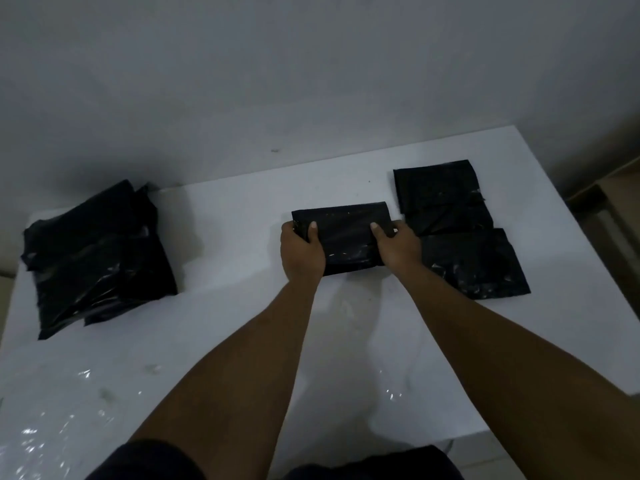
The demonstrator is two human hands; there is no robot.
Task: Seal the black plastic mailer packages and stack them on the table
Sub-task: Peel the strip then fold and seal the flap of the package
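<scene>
A black plastic mailer (346, 237) lies in the middle of the white table (242, 220). My left hand (301, 251) grips its left edge, thumb on top. My right hand (398, 247) grips its right edge, thumb pressed on the top face. A loose pile of black mailers (97, 258) sits at the table's left. Two more black mailers lie flat on the right: one at the back (440, 199), one nearer (478, 265), partly overlapping.
A grey wall (311, 81) rises just behind the table. Beyond the table's right edge stands a brown piece of furniture or box (616, 209). Crinkled clear plastic (52, 427) glints on the near left of the table.
</scene>
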